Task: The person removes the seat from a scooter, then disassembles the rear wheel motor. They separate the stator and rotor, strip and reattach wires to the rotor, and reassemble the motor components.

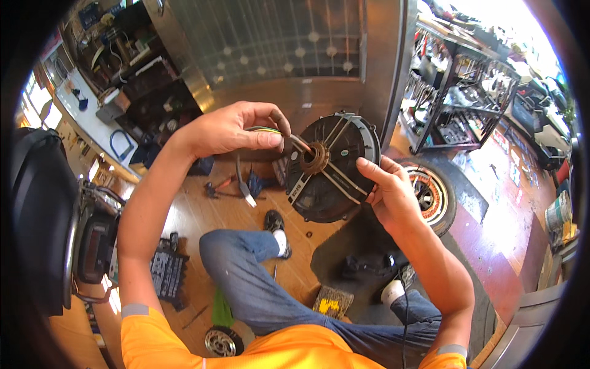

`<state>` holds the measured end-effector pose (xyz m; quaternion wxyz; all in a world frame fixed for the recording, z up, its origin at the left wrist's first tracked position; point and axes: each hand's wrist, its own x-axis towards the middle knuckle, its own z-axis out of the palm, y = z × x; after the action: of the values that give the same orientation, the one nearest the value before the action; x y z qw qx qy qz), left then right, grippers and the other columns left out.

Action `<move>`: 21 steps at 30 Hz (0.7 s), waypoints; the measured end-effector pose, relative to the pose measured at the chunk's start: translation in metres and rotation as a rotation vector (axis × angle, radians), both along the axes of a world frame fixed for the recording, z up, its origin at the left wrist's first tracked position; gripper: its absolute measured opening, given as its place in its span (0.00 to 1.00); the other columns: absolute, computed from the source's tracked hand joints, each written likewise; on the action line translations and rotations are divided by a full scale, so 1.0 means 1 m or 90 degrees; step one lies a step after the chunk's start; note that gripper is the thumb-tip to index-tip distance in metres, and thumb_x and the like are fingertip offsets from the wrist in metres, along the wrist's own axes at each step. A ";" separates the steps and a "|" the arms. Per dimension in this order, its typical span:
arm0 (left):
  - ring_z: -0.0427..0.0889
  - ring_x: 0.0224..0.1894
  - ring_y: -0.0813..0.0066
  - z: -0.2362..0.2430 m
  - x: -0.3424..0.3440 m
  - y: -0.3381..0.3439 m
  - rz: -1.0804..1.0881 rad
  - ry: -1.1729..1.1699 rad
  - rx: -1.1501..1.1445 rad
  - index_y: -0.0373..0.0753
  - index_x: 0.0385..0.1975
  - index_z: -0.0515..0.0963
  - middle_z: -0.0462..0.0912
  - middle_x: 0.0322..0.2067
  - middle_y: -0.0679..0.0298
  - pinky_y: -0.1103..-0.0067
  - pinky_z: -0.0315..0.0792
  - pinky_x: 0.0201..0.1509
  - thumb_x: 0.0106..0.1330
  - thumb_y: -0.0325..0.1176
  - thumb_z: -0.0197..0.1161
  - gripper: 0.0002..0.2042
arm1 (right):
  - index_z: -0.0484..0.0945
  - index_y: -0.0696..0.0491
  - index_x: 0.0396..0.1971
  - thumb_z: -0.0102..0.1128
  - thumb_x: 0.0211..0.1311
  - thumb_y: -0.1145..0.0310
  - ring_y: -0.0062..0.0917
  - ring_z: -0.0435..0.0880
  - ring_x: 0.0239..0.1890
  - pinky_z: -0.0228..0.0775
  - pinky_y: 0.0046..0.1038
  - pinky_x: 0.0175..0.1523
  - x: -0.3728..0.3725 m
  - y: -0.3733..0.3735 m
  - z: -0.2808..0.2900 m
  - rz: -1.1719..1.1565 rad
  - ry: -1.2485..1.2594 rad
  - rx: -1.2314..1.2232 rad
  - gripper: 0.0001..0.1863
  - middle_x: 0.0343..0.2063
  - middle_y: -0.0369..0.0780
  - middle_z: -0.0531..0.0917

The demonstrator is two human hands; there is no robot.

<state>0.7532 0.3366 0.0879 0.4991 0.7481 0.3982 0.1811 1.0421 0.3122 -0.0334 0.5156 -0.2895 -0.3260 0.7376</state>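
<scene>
A round black hub motor cover point(344, 138) with pale ribs is held up before me, its face tilted toward me. My right hand point(393, 190) grips its right rim, thumb on the face and fingers behind. From the rusty brown collar at its centre comes a cable point(299, 142). Above and left of the cover, my left hand point(236, 130) pinches the cable's thin coloured wires between thumb and fingers. A pale connector end point(249, 195) hangs below that hand. Beyond my right hand, a wheel point(430, 195) with a ring of copper windings lies on the floor, partly hidden by that hand.
Tools, including a hammer point(220, 187), lie on the floor ahead. A metal tool cart point(461, 92) stands at the right, a black scooter seat point(40, 215) at the left. A small wheel point(222, 341) and a yellow-marked block point(332, 302) are near my legs.
</scene>
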 end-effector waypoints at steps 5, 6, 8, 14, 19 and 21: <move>0.77 0.41 0.82 0.019 0.032 0.016 0.007 0.037 -0.076 0.36 0.48 0.77 0.84 0.40 0.64 0.85 0.69 0.44 0.65 0.40 0.70 0.18 | 0.79 0.57 0.43 0.68 0.63 0.70 0.17 0.86 0.34 0.80 0.19 0.35 0.005 0.001 0.030 -0.024 0.029 0.113 0.11 0.36 0.37 0.86; 0.78 0.42 0.81 0.022 0.038 0.018 -0.015 0.044 0.009 0.36 0.49 0.76 0.83 0.41 0.64 0.83 0.70 0.46 0.64 0.40 0.71 0.19 | 0.79 0.57 0.43 0.68 0.63 0.70 0.16 0.86 0.34 0.79 0.18 0.35 0.005 0.000 0.036 -0.008 0.048 0.143 0.12 0.36 0.37 0.86; 0.78 0.44 0.78 0.029 0.045 0.018 -0.012 0.098 0.177 0.36 0.50 0.74 0.83 0.42 0.62 0.80 0.71 0.50 0.62 0.40 0.73 0.22 | 0.79 0.59 0.45 0.67 0.64 0.72 0.16 0.86 0.34 0.79 0.18 0.37 0.011 -0.005 0.048 -0.036 -0.016 0.194 0.12 0.35 0.38 0.87; 0.78 0.44 0.79 0.055 0.038 0.003 0.034 0.137 0.196 0.34 0.48 0.74 0.82 0.40 0.65 0.81 0.73 0.49 0.60 0.37 0.75 0.22 | 0.77 0.63 0.48 0.66 0.63 0.76 0.24 0.87 0.38 0.82 0.26 0.44 0.031 -0.022 0.069 -0.119 -0.072 0.244 0.15 0.40 0.44 0.86; 0.78 0.37 0.87 0.042 0.053 -0.013 0.129 0.041 0.268 0.32 0.44 0.78 0.82 0.33 0.70 0.86 0.72 0.43 0.68 0.34 0.68 0.13 | 0.77 0.63 0.49 0.66 0.63 0.75 0.24 0.87 0.38 0.83 0.26 0.44 0.028 -0.024 0.071 -0.117 -0.053 0.240 0.16 0.40 0.44 0.87; 0.79 0.39 0.87 0.040 0.054 -0.022 0.143 0.059 0.321 0.32 0.44 0.79 0.83 0.33 0.68 0.85 0.72 0.44 0.68 0.33 0.67 0.12 | 0.77 0.63 0.49 0.66 0.64 0.74 0.24 0.87 0.38 0.83 0.27 0.43 0.029 -0.027 0.073 -0.114 -0.039 0.234 0.16 0.40 0.44 0.87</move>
<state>0.8075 0.3151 0.1275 0.2550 0.8076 0.4431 0.2940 1.0710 0.2848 0.0396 0.6130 -0.2409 -0.4435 0.6078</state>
